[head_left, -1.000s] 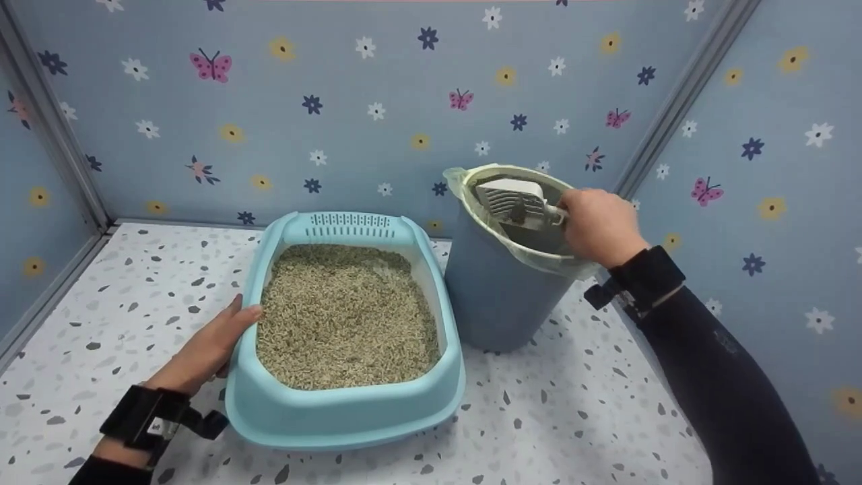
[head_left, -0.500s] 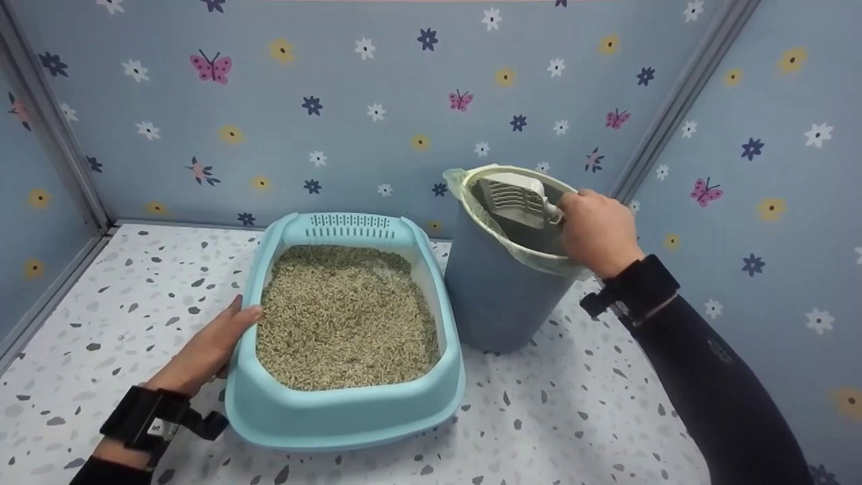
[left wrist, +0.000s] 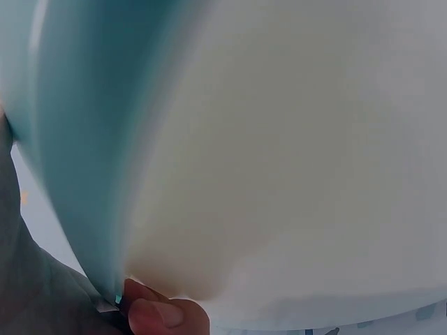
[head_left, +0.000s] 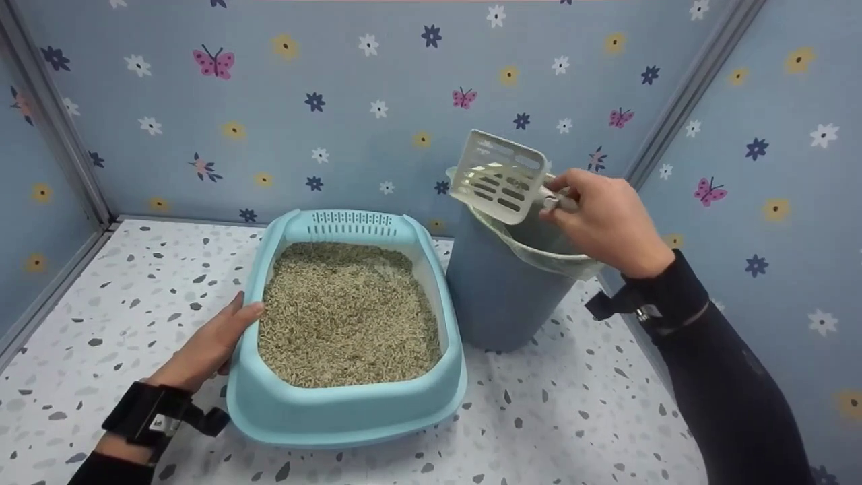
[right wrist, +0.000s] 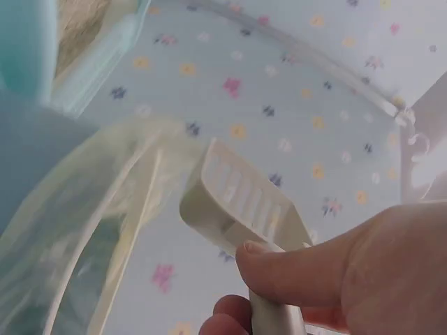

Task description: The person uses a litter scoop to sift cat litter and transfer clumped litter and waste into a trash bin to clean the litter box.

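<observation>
A light blue litter tray point(head_left: 350, 411) filled with tan pellets point(head_left: 347, 316) sits on the speckled floor. My left hand point(head_left: 214, 342) grips its left rim, thumb over the edge; the left wrist view shows the tray wall point(left wrist: 91, 139) close up. To the tray's right stands a grey-blue bin point(head_left: 502, 289) lined with a thin bag point(head_left: 539, 246). My right hand point(head_left: 606, 219) grips the handle of a white slotted scoop point(head_left: 498, 176), held up above the bin's rim. The right wrist view shows the scoop point(right wrist: 241, 199) empty, thumb on its handle.
Blue walls with flowers and butterflies close the space on three sides. A metal corner post point(head_left: 693, 84) rises right behind the bin. Speckled white floor point(head_left: 572, 417) lies open in front of the tray and bin.
The right hand has lifted the scoop out of the bin and tilted it up above the rim. The left hand has stayed on the tray.
</observation>
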A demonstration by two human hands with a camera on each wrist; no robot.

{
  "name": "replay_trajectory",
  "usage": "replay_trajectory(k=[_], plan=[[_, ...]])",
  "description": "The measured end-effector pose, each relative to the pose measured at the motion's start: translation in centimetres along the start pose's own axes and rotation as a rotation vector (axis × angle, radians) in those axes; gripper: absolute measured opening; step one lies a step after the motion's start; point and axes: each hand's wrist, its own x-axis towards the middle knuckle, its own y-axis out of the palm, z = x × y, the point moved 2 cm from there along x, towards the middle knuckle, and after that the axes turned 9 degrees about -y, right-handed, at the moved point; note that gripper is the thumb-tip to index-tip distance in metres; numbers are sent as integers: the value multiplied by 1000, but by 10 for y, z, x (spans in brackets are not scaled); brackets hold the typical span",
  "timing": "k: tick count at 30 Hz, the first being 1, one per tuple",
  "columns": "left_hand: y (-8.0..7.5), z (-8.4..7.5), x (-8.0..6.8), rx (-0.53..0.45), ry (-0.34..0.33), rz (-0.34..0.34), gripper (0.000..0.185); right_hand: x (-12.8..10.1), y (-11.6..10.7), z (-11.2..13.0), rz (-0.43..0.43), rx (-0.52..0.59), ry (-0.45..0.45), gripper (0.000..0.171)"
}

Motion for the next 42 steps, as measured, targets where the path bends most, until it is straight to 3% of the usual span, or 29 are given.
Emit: replay_trajectory(k=[6,11,15,22,28,36,42], plan=[[1,2,1,-15,23,1,94,7,23,41,129,-10,-122,28],[2,2,2,-22,40,-2,91,16,53,72,268,-125,-254,20],[2,2,2,-34,46,0,89,23,80,92,345,-275,-391,7],[2,1,2,-73,64,-1,88,40,126,116,514,-702,-600,20],[3,3,-1,-78,50,15,87,48,161,129,649,-960,-661,23],[4,4,-1,-77,41,7,87,51,191,140,682,-1129,-816,36],[3,3,-1,-80,41,13,88,53,205,132,796,-1093,-836,25]])
